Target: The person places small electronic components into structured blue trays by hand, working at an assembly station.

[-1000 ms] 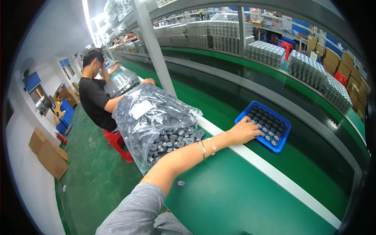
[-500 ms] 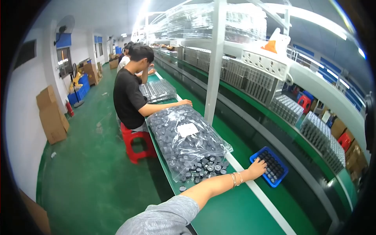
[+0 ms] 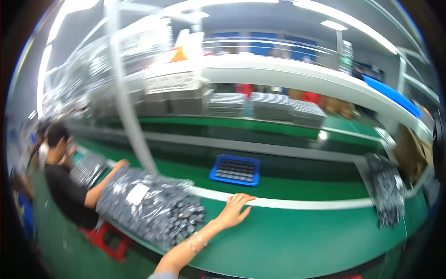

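A long, smooth green surface, bordered along its far side by a straight white strip, stretches from left to right. On its left part lies a large, bulging clear plastic bag with a white label, full of small, round, dark-grey parts that show most plainly at its right end. Farther left rest ridged clear plastic trays, blurred. A smaller clear bag of dark contents lies at the right end. Beyond the strip, a rectangular blue plastic tray sits on a green-and-dark band.
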`<state>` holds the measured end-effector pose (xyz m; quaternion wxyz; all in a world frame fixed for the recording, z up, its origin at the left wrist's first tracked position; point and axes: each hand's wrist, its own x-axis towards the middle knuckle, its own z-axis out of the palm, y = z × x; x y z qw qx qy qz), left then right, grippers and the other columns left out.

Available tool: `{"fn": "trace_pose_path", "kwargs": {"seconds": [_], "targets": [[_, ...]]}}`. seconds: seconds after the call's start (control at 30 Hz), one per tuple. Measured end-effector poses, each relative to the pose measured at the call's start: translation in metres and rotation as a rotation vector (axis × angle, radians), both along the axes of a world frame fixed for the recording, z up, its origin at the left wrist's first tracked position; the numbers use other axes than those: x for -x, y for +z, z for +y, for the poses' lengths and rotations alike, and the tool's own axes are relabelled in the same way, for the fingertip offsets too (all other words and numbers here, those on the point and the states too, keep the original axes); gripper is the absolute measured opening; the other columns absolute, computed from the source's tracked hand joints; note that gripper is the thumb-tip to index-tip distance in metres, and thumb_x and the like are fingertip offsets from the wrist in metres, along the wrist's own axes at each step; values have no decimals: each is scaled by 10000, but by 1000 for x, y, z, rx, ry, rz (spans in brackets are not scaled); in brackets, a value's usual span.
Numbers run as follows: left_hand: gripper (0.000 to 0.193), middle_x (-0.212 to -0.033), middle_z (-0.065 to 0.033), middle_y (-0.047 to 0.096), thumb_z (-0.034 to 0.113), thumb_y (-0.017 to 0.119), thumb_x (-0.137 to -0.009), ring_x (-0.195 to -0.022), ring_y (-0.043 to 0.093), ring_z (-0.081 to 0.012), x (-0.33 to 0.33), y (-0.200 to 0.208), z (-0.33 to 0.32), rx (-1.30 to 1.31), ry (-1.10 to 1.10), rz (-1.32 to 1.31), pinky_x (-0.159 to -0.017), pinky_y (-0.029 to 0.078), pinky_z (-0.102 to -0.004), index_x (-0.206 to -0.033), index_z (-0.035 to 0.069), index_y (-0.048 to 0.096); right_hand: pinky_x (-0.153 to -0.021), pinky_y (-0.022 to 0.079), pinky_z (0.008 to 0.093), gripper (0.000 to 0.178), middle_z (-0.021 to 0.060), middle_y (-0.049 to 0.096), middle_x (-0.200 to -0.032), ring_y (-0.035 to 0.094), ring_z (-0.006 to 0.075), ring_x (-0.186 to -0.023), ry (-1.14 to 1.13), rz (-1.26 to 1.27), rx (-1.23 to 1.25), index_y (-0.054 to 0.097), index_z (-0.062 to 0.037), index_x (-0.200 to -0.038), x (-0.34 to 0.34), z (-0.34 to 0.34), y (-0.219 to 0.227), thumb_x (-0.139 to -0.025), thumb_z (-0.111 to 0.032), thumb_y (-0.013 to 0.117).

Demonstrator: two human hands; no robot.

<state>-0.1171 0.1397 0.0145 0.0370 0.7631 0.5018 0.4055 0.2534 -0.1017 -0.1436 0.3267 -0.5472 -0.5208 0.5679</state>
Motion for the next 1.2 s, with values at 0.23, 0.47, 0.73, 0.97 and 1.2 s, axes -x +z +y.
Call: {"fn": "trace_pose_path", "kwargs": {"seconds": [0.23,0.47,0.73,0.97,1.2], "targets": [[281,-981,-75,588,-12,585,-775,-963,537,-248,-56,-5,0,-54,-276,-41,-865,377,-357,-1039,81,600,-761,449,359,211,121,572,-988,541,238,-938,-270,72,132,564,-88,-1070,24,-80,-15,-880,-178,554],[271,-912,-69,602,-47,578,-738,-887,549,-242,-54,-21,-12,-52,-211,-142,-786,399,-349,-977,75,615,-786,430,370,250,122,549,-1024,522,245,-968,-369,85,230,539,-92,-1099,19,-103,-11,-871,-196,554],[293,-915,-70,603,-40,589,-735,-908,558,-239,-64,-34,-15,-19,-303,-83,-818,397,-360,-1001,80,617,-815,409,383,299,124,523,-1066,500,253,-1003,-371,71,300,509,-98,-1131,-3,-98,4,-861,-217,555],[298,-922,-64,608,-35,588,-743,-895,561,-237,-72,-36,-22,18,-366,-136,-813,397,-353,-1017,76,616,-840,390,394,342,125,499,-1102,480,260,-1033,-357,132,302,484,-103,-1159,-6,-59,5,-853,-236,555],[299,-905,-101,614,-67,573,-737,-843,574,-268,-59,-43,-21,46,-328,-199,-776,435,-357,-1009,49,618,-865,371,405,387,127,476,-1138,461,267,-1064,-486,195,278,458,-107,-1188,-10,-55,14,-844,-255,555]]}}
